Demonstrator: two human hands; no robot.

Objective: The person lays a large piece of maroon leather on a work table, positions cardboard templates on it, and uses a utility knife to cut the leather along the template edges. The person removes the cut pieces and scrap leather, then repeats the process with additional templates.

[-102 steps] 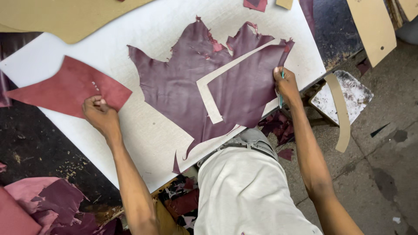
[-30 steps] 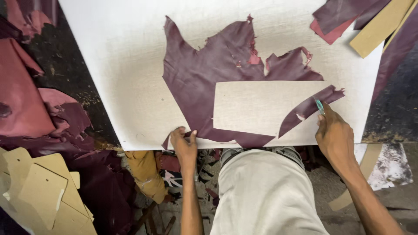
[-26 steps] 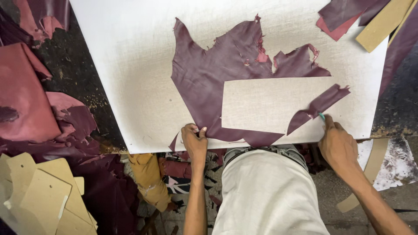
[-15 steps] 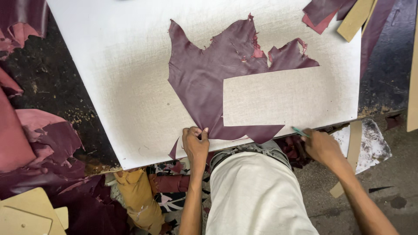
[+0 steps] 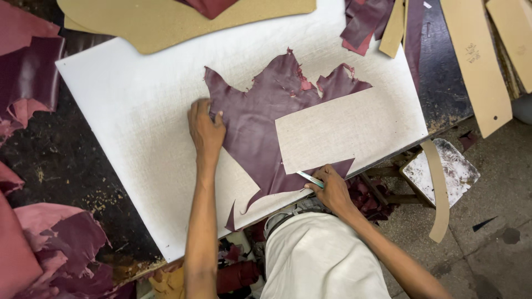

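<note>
A maroon leather hide (image 5: pixel 257 119) lies flat on the white cutting board (image 5: pixel 138 99), with a large rectangular piece cut out of its right side. My left hand (image 5: pixel 205 127) presses palm-down on the hide's left edge. My right hand (image 5: pixel 332 188) is at the board's near edge, closed around a slim cutting knife (image 5: pixel 309 178) whose blade points at the hide's lower tip.
Tan cardboard patterns (image 5: pixel 476 61) lie at the far right and another (image 5: pixel 166 19) at the top. Leather scraps (image 5: pixel 368 22) sit at the board's far corner. Red and pink hides (image 5: pixel 33 77) pile up left. A stool (image 5: pixel 443 169) stands right of me.
My left hand has moved from the hide's near tip up to its left edge. The narrow strip at the hide's right is gone. My right hand with the knife shifted left along the near edge.
</note>
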